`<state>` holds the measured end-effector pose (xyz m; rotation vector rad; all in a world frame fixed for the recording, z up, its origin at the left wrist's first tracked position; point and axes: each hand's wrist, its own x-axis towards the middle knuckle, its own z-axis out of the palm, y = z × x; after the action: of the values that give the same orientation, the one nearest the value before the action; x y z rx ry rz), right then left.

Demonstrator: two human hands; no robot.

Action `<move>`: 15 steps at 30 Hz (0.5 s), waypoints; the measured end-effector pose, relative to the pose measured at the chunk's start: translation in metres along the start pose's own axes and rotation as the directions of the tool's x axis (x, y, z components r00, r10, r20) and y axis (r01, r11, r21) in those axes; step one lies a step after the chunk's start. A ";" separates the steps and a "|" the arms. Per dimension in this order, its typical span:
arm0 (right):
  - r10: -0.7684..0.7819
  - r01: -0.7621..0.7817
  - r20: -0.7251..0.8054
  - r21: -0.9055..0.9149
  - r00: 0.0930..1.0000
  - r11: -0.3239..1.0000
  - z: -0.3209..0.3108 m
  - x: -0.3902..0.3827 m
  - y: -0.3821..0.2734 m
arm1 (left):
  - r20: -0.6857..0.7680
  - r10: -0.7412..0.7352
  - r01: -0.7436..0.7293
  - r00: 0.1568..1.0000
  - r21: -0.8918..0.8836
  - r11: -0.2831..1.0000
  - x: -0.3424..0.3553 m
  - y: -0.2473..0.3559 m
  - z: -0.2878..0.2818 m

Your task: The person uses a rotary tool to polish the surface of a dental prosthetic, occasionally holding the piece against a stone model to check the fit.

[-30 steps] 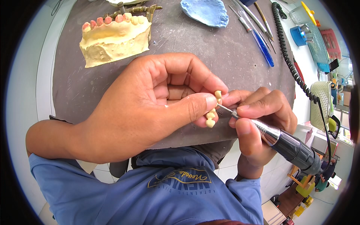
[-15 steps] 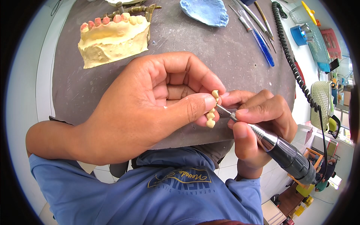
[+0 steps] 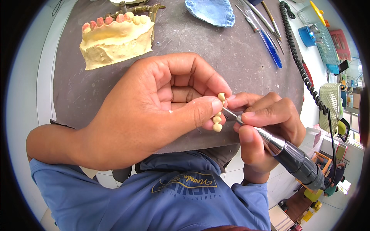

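Between the thumb and fingers of my left hand [image 3: 154, 104] is a small cream-coloured dental bridge [image 3: 217, 126], a row of joined tooth shapes; my thumb covers part of it. My right hand [image 3: 271, 123] grips a dental handpiece [image 3: 295, 154], silver in front and black behind, like a pen. Its thin metal tip points up and left and meets the middle of the bridge, or nearly so; the exact contact is too small to tell. Fingertips of both hands come close together beside the bridge. A yellow plaster jaw model [image 3: 115, 44] with several reddish teeth stands beyond my left hand.
A brass articulator [image 3: 154, 15] lies behind the model. On the far side of the grey table [image 3: 173, 46] sit a blue moulded piece [image 3: 211, 12] and several slender tools, one a blue-handled knife [image 3: 271, 50]. A black coiled cord [image 3: 304, 69] runs along the right, past baskets [image 3: 330, 104].
Almost nothing differs. Both hands, the bridge and the handpiece keep practically the same place, with only a very slight shift.
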<state>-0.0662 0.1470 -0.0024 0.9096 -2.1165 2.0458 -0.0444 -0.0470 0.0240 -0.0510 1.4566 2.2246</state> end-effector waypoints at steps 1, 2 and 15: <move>-0.008 0.008 -0.012 0.009 1.000 1.000 0.001 0.000 0.000 | 0.008 -0.004 0.004 1.000 0.002 1.000 0.000 0.000 0.000; -0.012 0.012 -0.018 0.013 1.000 1.000 0.001 0.000 0.000 | 0.008 -0.004 0.004 1.000 0.001 1.000 0.000 0.000 0.000; -0.071 0.071 0.001 0.008 0.997 0.997 -0.002 0.000 0.004 | 0.003 0.067 -0.067 0.998 0.036 0.997 0.002 -0.003 0.000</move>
<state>-0.0687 0.1481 -0.0055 0.9725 -2.0478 2.0212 -0.0446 -0.0450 0.0211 0.0118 1.5182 2.2492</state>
